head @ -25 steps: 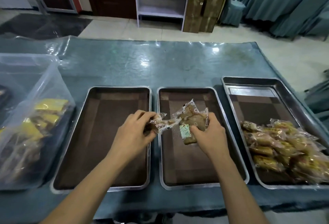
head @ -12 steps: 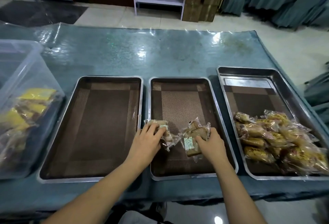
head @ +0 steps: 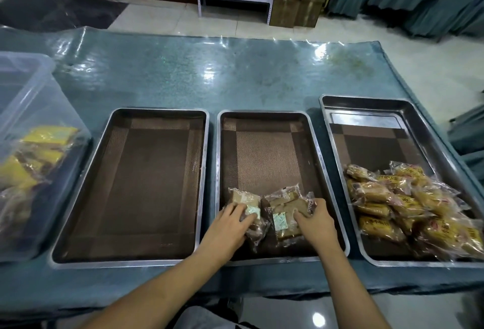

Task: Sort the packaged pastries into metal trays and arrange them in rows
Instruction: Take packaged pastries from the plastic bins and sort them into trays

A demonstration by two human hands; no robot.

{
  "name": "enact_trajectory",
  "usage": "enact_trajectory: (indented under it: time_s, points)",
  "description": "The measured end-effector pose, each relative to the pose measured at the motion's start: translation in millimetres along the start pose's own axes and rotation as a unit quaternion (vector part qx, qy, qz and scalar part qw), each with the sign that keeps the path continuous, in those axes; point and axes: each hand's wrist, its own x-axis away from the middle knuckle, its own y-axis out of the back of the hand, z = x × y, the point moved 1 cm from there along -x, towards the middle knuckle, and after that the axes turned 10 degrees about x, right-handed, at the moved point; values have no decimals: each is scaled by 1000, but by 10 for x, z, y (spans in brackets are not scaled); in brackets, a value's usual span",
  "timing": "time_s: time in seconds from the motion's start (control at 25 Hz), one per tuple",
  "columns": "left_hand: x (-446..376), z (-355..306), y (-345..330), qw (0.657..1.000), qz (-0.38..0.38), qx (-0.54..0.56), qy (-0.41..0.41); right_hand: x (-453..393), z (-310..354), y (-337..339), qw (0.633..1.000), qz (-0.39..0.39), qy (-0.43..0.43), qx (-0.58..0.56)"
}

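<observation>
Both packaged pastries have come down from mid-air onto the middle tray (head: 264, 115), near edge, side by side. Left hand (head: 230, 226) and right hand (head: 315, 222) press them flat, fingers spread, not gripping: likely starting the first row.

My left forearm enters from the lower left of the frame, angling up toward centre; my left hand (head: 227, 226) lies palm down, fingers (head: 245, 220) loosely spread and pressed flat; my right forearm rises from the lower right; my right hand (head: 315, 220) is palm down too, fingers (head: 301, 214) curled forward.
</observation>
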Motion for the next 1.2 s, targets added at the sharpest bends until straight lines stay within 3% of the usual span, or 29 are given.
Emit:
enact_trajectory:
  time_s: [0.28, 0.44, 0.64, 1.2]
  points:
    - [12, -26, -41, 997, 59, 44, -14, -38, -105, -82, 995, -44, -25, 84]
    - [61, -74, -10, 996, 78, 38, -13, -31, -97, -102, 987, -52, 6, 150]
    - [32, -108, 136, 1000, 19, 3, -10, 32, 52, -74, 978, -114, 61, 163]
    - [409, 204, 1209, 974, -183, 98, 93, 434, 1279, -97, 948, -89, 304, 31]
